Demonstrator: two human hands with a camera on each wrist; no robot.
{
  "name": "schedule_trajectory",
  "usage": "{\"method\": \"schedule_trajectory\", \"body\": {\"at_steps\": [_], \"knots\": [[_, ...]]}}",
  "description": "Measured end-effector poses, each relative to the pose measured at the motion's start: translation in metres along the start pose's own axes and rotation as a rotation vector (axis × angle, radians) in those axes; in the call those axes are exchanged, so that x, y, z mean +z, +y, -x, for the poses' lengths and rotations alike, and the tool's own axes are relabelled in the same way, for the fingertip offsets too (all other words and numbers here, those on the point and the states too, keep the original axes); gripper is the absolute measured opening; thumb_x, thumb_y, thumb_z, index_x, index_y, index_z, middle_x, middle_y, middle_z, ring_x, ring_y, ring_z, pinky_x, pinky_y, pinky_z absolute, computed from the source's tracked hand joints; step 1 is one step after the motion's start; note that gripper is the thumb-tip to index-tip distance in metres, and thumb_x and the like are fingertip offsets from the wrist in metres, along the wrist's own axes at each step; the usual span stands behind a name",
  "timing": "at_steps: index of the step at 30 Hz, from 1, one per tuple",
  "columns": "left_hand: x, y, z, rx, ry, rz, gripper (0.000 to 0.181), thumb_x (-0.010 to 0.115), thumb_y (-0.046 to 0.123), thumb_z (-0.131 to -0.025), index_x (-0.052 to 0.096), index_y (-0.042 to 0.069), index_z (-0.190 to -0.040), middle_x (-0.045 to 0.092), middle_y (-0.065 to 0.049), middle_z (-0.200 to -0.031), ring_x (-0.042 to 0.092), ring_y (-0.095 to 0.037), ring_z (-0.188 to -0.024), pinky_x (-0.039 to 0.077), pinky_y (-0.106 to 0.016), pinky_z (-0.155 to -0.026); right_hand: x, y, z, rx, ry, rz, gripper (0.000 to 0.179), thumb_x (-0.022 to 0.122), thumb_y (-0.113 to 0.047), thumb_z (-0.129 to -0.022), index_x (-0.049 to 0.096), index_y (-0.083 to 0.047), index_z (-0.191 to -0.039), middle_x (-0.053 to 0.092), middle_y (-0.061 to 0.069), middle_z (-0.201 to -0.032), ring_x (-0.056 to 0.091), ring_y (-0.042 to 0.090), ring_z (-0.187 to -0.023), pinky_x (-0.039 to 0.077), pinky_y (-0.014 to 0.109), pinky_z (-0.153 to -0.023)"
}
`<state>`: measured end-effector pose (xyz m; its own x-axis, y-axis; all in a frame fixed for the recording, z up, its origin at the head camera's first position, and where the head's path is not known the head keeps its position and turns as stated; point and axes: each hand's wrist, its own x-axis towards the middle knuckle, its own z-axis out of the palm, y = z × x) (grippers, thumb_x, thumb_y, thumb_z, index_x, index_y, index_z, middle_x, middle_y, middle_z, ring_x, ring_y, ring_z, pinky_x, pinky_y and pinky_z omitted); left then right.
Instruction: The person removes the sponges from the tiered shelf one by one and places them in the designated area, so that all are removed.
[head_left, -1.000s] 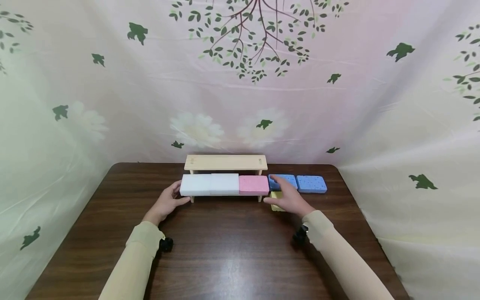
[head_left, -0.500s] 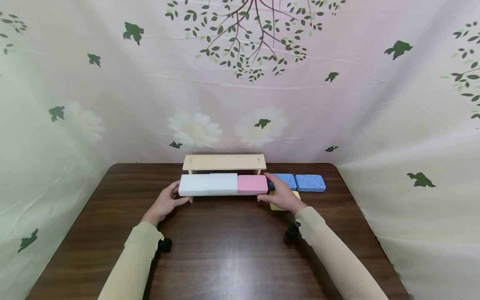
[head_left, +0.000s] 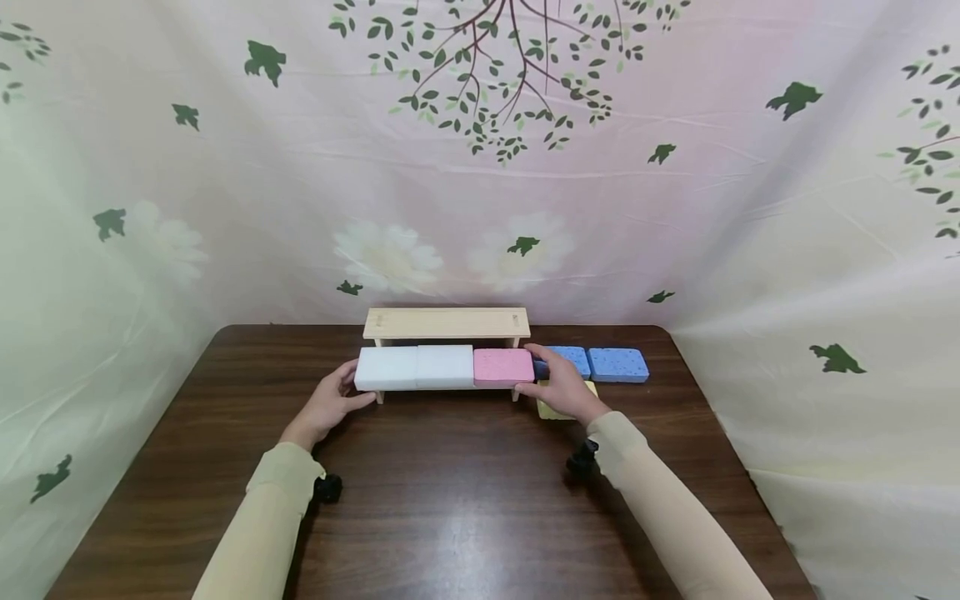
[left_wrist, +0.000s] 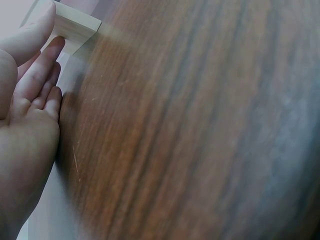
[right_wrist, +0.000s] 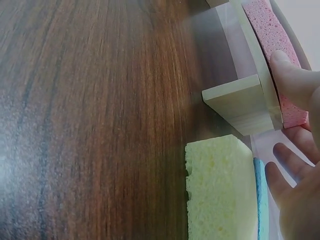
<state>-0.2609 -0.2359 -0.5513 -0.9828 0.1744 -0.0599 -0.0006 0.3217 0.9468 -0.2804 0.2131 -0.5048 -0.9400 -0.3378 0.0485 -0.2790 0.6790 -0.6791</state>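
Observation:
A row of two white sponge blocks (head_left: 386, 368) and a pink sponge (head_left: 503, 367) lies along the lower step of a small wooden two-step shelf (head_left: 446, 322). At the row's left end is my left hand (head_left: 327, 408), fingers loosely extended beside the outer white block and thumb toward its front corner. At the other end, my right hand (head_left: 564, 387) holds the pink sponge, thumb on its front side and forefinger around its far end. In the right wrist view the thumb overlaps the pink sponge (right_wrist: 267, 37), while the other fingers reach past the step's end.
Two blue sponges (head_left: 618, 365) lie side by side on the dark wooden table (head_left: 450, 500), right of the shelf. A yellow sponge (right_wrist: 215, 185) sits in front of them, partly under my right hand. A printed cloth (head_left: 450, 192) hangs behind the table.
My right hand has moved left from beside the row onto the end of the pink sponge. The left hand has stayed at the white block, and the row looks unmoved on the shelf.

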Motion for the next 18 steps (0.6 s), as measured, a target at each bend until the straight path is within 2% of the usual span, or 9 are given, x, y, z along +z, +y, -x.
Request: {"method": "schedule_trajectory", "body": {"at_steps": [10,18], "knots": [[-0.001,-0.001,0.001,0.010,0.001,0.015,0.082,0.079,0.011,-0.095,0.033,0.002,-0.162,0.046,-0.024,-0.159,0.034,-0.044,-0.152,0.025,-0.062,-0.124,0.000,0.000,0.003,-0.005,0.040,-0.021,0.082,0.085,-0.038,-0.091,0.045,-0.010,-0.157,0.052,0.013,-0.157,0.049,0.036,-0.144,0.044,0.059,-0.114],[-0.002,-0.003,0.000,0.011,-0.001,0.021,0.082,0.080,0.011,-0.095,0.034,0.004,-0.163,0.046,-0.023,-0.160,0.032,-0.044,-0.153,0.023,-0.063,-0.124,-0.008,-0.001,0.010,-0.006,0.044,-0.052,0.082,0.086,-0.037,-0.090,0.047,-0.008,-0.156,0.054,0.014,-0.155,0.051,0.037,-0.142,0.045,0.061,-0.111]]}}
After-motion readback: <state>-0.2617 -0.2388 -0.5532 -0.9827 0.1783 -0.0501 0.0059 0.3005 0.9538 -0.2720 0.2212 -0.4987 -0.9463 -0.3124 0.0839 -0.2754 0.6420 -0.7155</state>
